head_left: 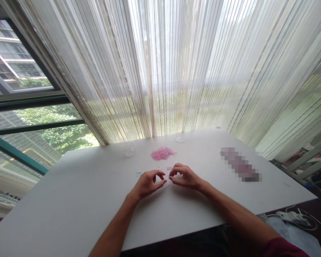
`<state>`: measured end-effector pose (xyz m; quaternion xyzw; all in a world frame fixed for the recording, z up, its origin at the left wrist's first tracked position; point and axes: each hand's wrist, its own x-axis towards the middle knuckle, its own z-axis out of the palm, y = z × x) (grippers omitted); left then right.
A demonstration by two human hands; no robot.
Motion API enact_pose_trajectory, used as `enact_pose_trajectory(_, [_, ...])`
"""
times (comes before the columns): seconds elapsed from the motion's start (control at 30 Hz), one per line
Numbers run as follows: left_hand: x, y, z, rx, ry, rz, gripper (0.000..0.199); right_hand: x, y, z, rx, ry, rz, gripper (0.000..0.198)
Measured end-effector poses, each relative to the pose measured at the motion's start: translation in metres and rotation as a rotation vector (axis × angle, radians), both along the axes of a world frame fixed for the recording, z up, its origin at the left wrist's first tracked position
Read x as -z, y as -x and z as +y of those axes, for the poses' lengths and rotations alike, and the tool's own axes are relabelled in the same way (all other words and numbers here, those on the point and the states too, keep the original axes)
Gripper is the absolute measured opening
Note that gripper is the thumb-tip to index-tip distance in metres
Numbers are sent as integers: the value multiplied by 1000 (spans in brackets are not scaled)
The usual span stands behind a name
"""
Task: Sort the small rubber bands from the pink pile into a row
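- At lower right, the red sleeve [282,247] is running out of frame.
- The left hand [149,182] is curling over the table [82,203], thumb and forefinger tips standing slightly apart; I cannot tell whether they are holding anything thin.
- The right hand [186,177] is facing it, tips drawing close together; any pinched strand is too small to make out.
- Pink bits [169,168] are lying just beyond the right fingertips.
- The pink pile [162,154] is sitting farther off, strands blurring together.
- Pixels are hiding something [240,166] at right.
- The curtain [173,71] is veiling the view outside.
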<state>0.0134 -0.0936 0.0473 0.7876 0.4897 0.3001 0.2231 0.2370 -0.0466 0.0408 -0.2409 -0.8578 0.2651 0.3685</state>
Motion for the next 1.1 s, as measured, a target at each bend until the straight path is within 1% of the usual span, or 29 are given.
enact_pose_trajectory(0.1, [1,0,1,-22,-23,5,29,1,2,-1,-19,-12,-4,4])
enact_pose_trajectory(0.23, [-2,0,0,-9,-8,26,22,1,2,0,-31,-30,0,4])
enact_pose_trajectory(0.37, [-5,1,0,1,6,36,21,0,3,0,-15,-35,4,5])
enact_pose_trajectory(0.63, [-5,4,2,-2,-45,28,17,1,5,0,0,-56,38,4])
enact_pose_trajectory(0.9, [-6,6,2,1,-56,30,15,5,7,1,4,-50,34,4])
enact_pose_trajectory(1.0, [-7,10,3,-23,-66,56,17,5,8,1,18,-43,25,4])
enact_pose_trajectory(1.1, [-9,20,5,-100,-91,109,18,6,8,2,35,-33,8,5])
